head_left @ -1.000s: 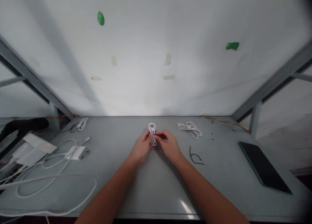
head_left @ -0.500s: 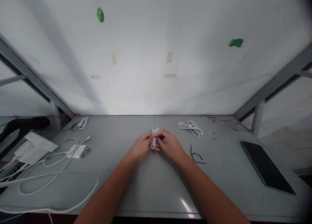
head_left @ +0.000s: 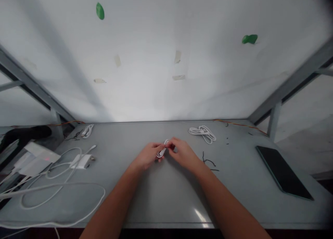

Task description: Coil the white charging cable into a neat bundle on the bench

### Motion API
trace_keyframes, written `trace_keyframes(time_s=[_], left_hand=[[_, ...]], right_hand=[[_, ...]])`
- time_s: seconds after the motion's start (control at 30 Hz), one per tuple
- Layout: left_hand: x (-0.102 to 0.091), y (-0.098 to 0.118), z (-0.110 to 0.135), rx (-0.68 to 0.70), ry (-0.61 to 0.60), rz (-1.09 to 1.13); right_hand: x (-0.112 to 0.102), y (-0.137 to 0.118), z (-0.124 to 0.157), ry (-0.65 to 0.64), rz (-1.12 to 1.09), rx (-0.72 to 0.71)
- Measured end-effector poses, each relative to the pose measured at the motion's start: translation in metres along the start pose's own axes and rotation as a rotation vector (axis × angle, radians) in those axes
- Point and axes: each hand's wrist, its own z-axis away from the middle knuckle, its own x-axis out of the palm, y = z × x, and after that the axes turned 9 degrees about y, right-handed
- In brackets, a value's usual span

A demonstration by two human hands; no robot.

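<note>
A small coiled white cable (head_left: 161, 152) is held over the middle of the table, tilted with its upper end to the right. My left hand (head_left: 151, 153) is closed around its lower left side, thumb on top. My right hand (head_left: 179, 150) pinches at the bundle's waist, where a thin black twist tie went round it a moment ago; the fingertips now hide the tie. Several loose black twist ties (head_left: 208, 161) lie to the right of my right hand. Beyond them is another white cable (head_left: 203, 132), loosely looped.
At the back left lies a bundled white cable (head_left: 87, 131). A white charger (head_left: 82, 161) and a white power strip (head_left: 39, 159) with trailing cords fill the left side. A dark tablet (head_left: 283, 173) rests at the right. A white wall (head_left: 145, 96) rises behind the grey table (head_left: 117, 135).
The cable bundle has tilted, its upper end swinging right, and my right fingers now cover the tie at its waist. The whole view has shifted slightly.
</note>
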Motion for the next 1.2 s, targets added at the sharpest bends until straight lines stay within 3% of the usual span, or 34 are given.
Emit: trace_keyframes(time_s=[0.27, 0.47, 0.6, 0.8, 1.03, 1.2], left_hand=[[0.004, -0.003, -0.005, 0.072, 0.107, -0.249], [0.010, -0.004, -0.004, 0.158, 0.184, -0.144], [0.011, 0.000, -0.002, 0.171, 0.234, -0.066], [0.011, 0.007, 0.005, 0.136, 0.190, 0.235], [0.011, 0.018, 0.010, -0.055, 0.107, 0.669], [0.009, 0.022, 0.011, -0.166, 0.067, 0.853]], right_hand=[[0.001, 0.000, 0.004, -0.019, 0.012, 0.044], [0.003, -0.003, 0.006, 0.008, -0.018, 0.057], [0.003, -0.005, 0.005, 0.115, -0.075, 0.079], [-0.003, -0.015, 0.001, 0.322, -0.266, 0.197], [-0.003, -0.014, 0.001, 0.362, -0.320, 0.213], [-0.003, -0.010, 0.000, 0.339, -0.326, 0.221]])
